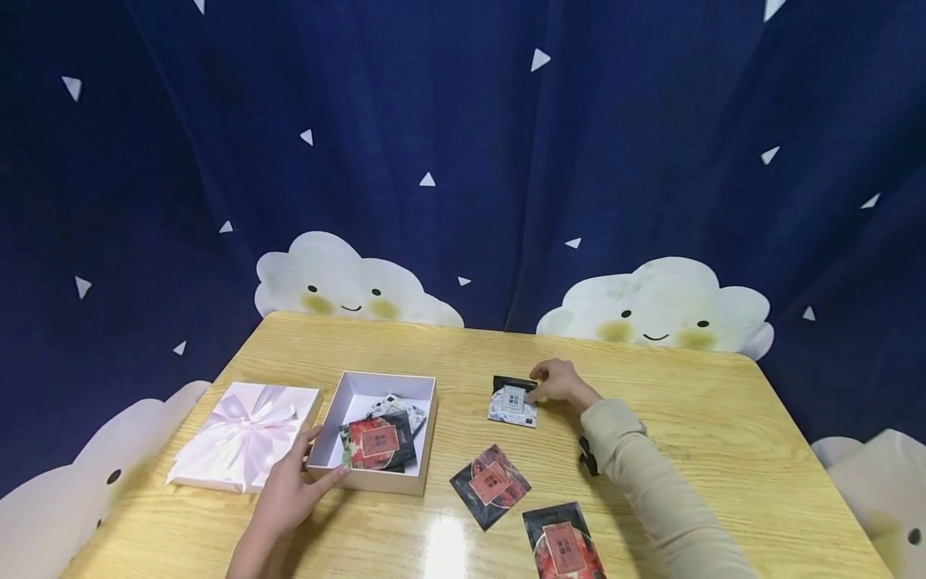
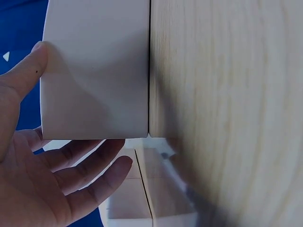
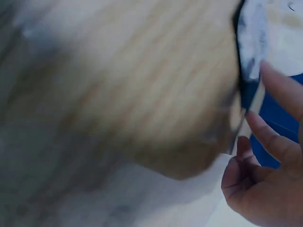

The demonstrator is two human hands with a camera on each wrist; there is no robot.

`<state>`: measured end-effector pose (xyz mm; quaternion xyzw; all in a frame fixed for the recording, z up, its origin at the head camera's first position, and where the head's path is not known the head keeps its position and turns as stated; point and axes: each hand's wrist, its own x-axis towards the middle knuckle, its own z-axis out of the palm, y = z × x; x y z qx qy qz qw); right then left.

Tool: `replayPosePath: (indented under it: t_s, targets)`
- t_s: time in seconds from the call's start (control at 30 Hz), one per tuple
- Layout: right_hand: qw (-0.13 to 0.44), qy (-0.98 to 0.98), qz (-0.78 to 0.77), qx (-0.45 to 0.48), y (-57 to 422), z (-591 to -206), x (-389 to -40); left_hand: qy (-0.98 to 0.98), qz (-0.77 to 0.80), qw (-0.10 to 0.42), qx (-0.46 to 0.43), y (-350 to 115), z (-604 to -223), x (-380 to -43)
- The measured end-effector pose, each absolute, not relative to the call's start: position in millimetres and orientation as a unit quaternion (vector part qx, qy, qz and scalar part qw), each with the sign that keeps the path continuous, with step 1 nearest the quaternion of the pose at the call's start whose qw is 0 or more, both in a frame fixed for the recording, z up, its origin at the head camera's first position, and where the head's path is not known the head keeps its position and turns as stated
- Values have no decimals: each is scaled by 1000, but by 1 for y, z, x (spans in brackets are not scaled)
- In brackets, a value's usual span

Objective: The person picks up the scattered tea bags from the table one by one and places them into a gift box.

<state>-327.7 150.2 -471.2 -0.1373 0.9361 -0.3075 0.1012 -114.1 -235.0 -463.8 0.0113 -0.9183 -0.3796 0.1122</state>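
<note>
A white open box holds several packets, a red-and-black packet on top and a white patterned packet behind it. My left hand grips the near left corner of the box, its thumb at the rim of the front wall and its fingers along the left wall. In the left wrist view the box wall sits between thumb and fingers. To the right of the box, my right hand pinches the right edge of a white-and-black packet, also seen edge-on in the right wrist view.
A pale lid with a ribbon bow lies left of the box. Two red-and-black packets lie nearer me, one packet at the centre and another packet by the front edge. A blue curtain hangs behind the wooden table.
</note>
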Motion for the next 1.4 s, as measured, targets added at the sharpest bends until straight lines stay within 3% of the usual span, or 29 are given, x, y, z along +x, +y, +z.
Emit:
replayPosePath:
  t_s: [0.63,0.93,1.4]
  targets:
    - [47,913,-393,-102,163,-479,-321,-920,-372,122,4,-236,-465,-115]
    - [142,807,-573,-35,171,-469,-315,-920,-372,126,2,-235,-466,-114]
    - [141,785,-602,-22,177,-452,-307,-922,-367,120,6,-236,-465,-113]
